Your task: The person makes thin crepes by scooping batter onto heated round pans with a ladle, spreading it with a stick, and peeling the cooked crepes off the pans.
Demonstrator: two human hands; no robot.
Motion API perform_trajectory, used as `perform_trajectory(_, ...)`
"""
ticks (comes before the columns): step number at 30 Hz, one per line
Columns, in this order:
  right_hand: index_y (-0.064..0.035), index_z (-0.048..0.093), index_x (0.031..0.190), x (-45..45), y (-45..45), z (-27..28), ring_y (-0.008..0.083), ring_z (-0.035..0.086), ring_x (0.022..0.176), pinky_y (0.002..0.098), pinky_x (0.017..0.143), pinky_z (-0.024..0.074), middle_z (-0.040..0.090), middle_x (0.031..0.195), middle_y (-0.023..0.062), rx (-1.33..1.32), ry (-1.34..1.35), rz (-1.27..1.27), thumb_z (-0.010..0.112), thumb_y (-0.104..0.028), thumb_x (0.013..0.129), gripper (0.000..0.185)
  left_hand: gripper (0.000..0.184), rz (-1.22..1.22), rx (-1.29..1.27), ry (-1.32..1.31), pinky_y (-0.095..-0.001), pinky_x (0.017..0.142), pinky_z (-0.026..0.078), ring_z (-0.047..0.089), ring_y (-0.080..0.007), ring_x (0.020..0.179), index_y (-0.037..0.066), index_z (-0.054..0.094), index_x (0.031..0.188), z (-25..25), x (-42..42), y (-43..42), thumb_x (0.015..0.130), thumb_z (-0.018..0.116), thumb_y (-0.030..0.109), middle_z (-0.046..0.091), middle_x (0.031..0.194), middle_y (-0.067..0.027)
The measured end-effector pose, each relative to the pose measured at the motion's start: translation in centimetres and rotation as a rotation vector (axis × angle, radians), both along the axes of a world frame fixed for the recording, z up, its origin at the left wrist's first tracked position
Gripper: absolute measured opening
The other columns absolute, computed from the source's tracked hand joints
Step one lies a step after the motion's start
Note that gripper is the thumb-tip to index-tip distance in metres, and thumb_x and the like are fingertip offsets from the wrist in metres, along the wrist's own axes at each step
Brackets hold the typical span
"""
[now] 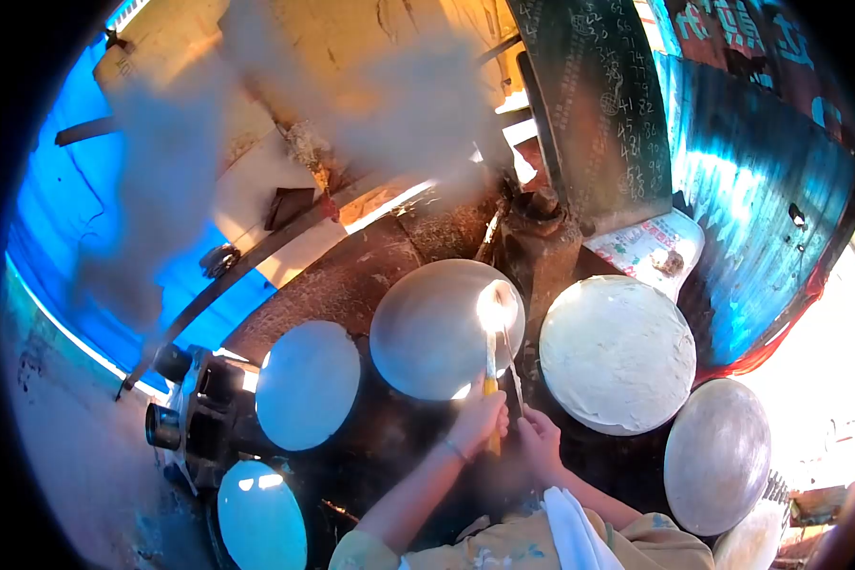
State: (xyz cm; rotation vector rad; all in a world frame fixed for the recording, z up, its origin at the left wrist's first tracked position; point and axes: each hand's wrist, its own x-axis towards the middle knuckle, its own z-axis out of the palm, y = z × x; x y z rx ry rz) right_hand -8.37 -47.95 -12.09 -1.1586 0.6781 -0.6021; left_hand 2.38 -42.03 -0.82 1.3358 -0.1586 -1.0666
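My left hand (478, 420) is closed around the yellow handle (490, 380) of what looks like a ladle. Its round head (497, 306) is washed out by glare over the right side of the middle round griddle (427, 328). Close beside it, my right hand (540, 443) grips a thin, pale flat stick (514, 375), its tip angled up toward the ladle head. To the right of my hands, a round griddle (617, 356) bears a whitish, uneven layer. Another round, pale griddle top (308, 385) lies to the left.
More round plates stand at the lower left (262, 518) and right (717, 456). Dark pipe-like fittings (199, 408) are at the left. Behind the griddles are a rusty metal surface (332, 275), a chalk-marked board (608, 114) and a printed bag (651, 249). Steam or smoke drifts above.
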Motion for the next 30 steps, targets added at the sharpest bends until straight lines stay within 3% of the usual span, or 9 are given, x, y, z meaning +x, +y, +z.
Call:
perform_trajectory(3, -0.0025, 0.055, 0.113, 2.4, -1.5, -1.7, 0.0015, 0.038, 0.046, 0.0174, 0.039, 0.0286, 0.047, 0.062, -0.0057, 0.169, -0.024, -0.052, 0.057, -0.01, 0.085, 0.029, 0.073, -0.019, 0.039, -0.092, -0.0262, 0.038, 0.038, 0.04, -0.0114, 0.042, 0.015, 0.008, 0.143, -2.9, 3.2, -2.4, 0.081, 0.046, 0.003, 0.044, 0.059, -0.0028)
perform_trajectory(9, -0.003, 0.055, 0.113, 5.5, -1.9, -4.0, 0.0031, 0.037, 0.04, 0.0193, 0.034, 0.0285, 0.048, 0.061, -0.004, 0.253, 0.047, -0.123, 0.054, -0.012, 0.087, 0.028, 0.042, -0.075, 0.34, -0.531, -0.0283, 0.032, 0.036, 0.047, -0.0139, 0.039, 0.004, 0.046, 0.12, -5.7, 8.9, -2.7, 0.078, 0.051, 0.002, 0.049, 0.059, -0.0052)
perform_trajectory(11, -0.0031, 0.056, 0.111, 7.2, -1.3, -5.0, 0.0042, 0.037, 0.037, 0.021, 0.032, 0.0283, 0.048, 0.059, -0.0033, 0.157, 0.051, -0.241, 0.053, -0.012, 0.086, 0.026, 0.037, -0.079, 0.386, -1.136, -0.0357, 0.061, 0.049, 0.062, -0.0274, 0.07, 0.003, 0.056, 0.11, -8.5, 12.0, -2.1, 0.073, 0.051, 0.003, 0.063, 0.086, -0.0168)
perform_trajectory(13, -0.0037, 0.059, 0.1, 8.7, -0.1, -1.7, 0.0057, 0.038, 0.035, 0.0225, 0.031, 0.0283, 0.045, 0.053, -0.0021, 0.193, 0.134, -0.224, 0.054, -0.011, 0.085, 0.017, 0.048, -0.116, 0.312, -1.22, -0.0338, 0.077, 0.047, 0.06, -0.031, 0.087, 0.008, 0.052, 0.118, -13.0, 15.7, -2.0, 0.071, 0.051, 0.003, 0.062, 0.096, -0.0189)
perform_trajectory(16, -0.0046, 0.057, 0.085, 11.8, 0.4, -0.4, 0.0066, 0.037, 0.034, 0.0233, 0.03, 0.0275, 0.042, 0.049, -0.0019, 0.238, 0.14, -0.234, 0.053, -0.012, 0.085, 0.009, 0.051, -0.287, 0.4, -1.12, -0.0344, 0.081, 0.046, 0.058, -0.0334, 0.092, 0.011, 0.05, 0.123, -6.3, 16.0, -1.8, 0.072, 0.05, 0.004, 0.06, 0.102, -0.021)
perform_trajectory(21, -0.0072, 0.053, 0.078, 13.1, 1.4, 0.5, 0.0091, 0.036, 0.032, 0.0243, 0.029, 0.0273, 0.039, 0.047, -0.0011, 0.411, -0.01, -0.379, 0.053, -0.019, 0.087, 0.015, 0.05, -0.281, 0.357, -1.174, -0.0371, 0.092, 0.041, 0.052, -0.0342, 0.106, 0.014, 0.046, 0.125, -7.3, 20.1, -1.9, 0.076, 0.048, 0.008, 0.056, 0.112, -0.0189)
perform_trajectory(23, -0.0078, 0.052, 0.077, 16.0, 3.3, -1.0, 0.009, 0.037, 0.033, 0.0232, 0.028, 0.0297, 0.04, 0.048, -0.002, 0.104, 0.151, -0.431, 0.051, -0.015, 0.087, 0.012, 0.049, -0.327, 0.508, -1.099, -0.0385, 0.091, 0.041, 0.051, -0.0361, 0.106, 0.014, 0.046, 0.125, -6.5, 20.8, -1.9, 0.076, 0.046, 0.007, 0.056, 0.111, -0.0209)
perform_trajectory(25, -0.0088, 0.05, 0.07, 16.5, 3.0, -1.0, 0.008, 0.038, 0.034, 0.0227, 0.03, 0.0303, 0.042, 0.049, -0.0021, 0.561, -0.289, -0.221, 0.052, -0.012, 0.085, 0.016, 0.049, -0.34, 0.484, -1.096, -0.0391, 0.091, 0.04, 0.051, -0.0364, 0.107, 0.013, 0.047, 0.125, -6.3, 21.6, -1.4, 0.076, 0.045, 0.006, 0.055, 0.111, -0.0224)
perform_trajectory(30, -0.0051, 0.049, 0.06, 16.9, 1.5, 0.7, 0.0078, 0.042, 0.038, 0.0228, 0.032, 0.0305, 0.042, 0.048, -0.0022, 0.259, 0.055, -0.489, 0.052, -0.002, 0.077, 0.018, 0.05, -0.259, 0.394, -1.121, -0.0414, 0.091, 0.041, 0.052, -0.0373, 0.105, 0.013, 0.047, 0.124, -6.6, 24.4, -0.1, 0.075, 0.048, 0.008, 0.056, 0.109, -0.0237)
